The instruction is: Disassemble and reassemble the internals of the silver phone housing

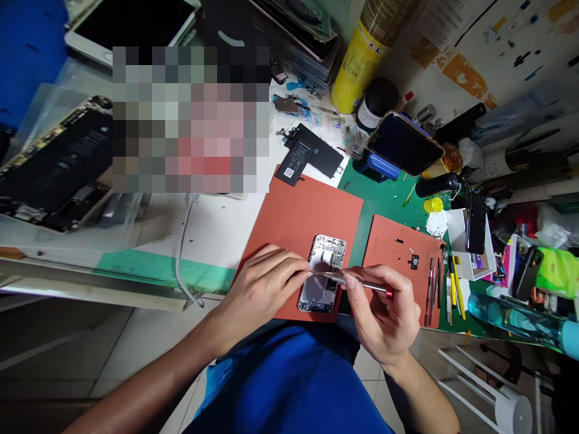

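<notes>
My right hand grips a slim silver craft knife with a knurled front and a red end, held level and pointing left. Its thin tip reaches the fingertips of my left hand. Thumb and forefinger of that hand are pinched together there; anything between them is too small to make out. Directly beneath both hands lies an opened phone housing, silver, with its inside facing up. It rests on a reddish-brown mat, partly covered by the knife and my fingers.
Right of the housing, a second mat bears small parts and several tweezers. Batteries lie behind. A phone leans on a blue stand. A water bottle lies right; a white cable hangs over the left edge.
</notes>
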Demonstrator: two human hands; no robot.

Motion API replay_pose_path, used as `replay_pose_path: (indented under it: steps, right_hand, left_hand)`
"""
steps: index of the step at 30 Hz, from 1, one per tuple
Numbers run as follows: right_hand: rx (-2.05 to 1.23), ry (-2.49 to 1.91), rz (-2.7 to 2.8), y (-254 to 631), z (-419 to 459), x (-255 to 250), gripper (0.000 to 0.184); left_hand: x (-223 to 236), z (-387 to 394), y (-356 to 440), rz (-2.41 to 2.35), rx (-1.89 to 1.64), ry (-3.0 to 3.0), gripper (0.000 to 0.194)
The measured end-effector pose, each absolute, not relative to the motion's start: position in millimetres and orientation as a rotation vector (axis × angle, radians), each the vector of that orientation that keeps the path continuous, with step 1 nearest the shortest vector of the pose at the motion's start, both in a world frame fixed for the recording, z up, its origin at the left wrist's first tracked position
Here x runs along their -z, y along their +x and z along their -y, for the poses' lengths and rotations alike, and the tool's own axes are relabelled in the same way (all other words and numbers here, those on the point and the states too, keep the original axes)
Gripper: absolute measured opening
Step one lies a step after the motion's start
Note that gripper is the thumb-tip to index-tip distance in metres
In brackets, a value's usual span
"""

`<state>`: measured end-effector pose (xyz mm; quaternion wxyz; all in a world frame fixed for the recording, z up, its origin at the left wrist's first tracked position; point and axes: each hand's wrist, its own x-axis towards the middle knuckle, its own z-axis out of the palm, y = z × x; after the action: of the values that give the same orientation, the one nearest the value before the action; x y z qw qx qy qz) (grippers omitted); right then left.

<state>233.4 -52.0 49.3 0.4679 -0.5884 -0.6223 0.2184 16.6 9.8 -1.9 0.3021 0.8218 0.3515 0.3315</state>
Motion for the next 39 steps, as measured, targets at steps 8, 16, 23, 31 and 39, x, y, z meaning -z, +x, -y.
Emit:
replay_pose_path:
  steps: [8,16,23,31,39]
  right_hand:
    - [-0.698,-1.469,1.454,238.1,45.9,-51.9,0.041]
    - [-0.594,-1.508,1.416,244.3,41.5,-59.8,0.037]
    - [-0.617,-1.516,1.290,244.5,29.7,-62.9,0.029]
    - [-0.840,-1.435,1.076,223.2,34.4,-51.9,0.026]
    - [-0.844,-1.427,1.117,228.0,34.5,-50.8,0.026]
  left_hand:
    - [-0.5,-9.4,17.6,-0.932,-0.877,2.181,0.014]
    - [-3.8,-8.7,20.5,-0.997,-0.969,2.240,0.019]
    - [-5.0,-8.2,26.2,-1.072,-1.025,2.241,0.013]
    - [-5.8,-11.1,23.7,-1.101,-1.050,2.055,0.005]
    - [-3.1,-9.5,20.4,-1.043,-1.049,2.066,0.010]
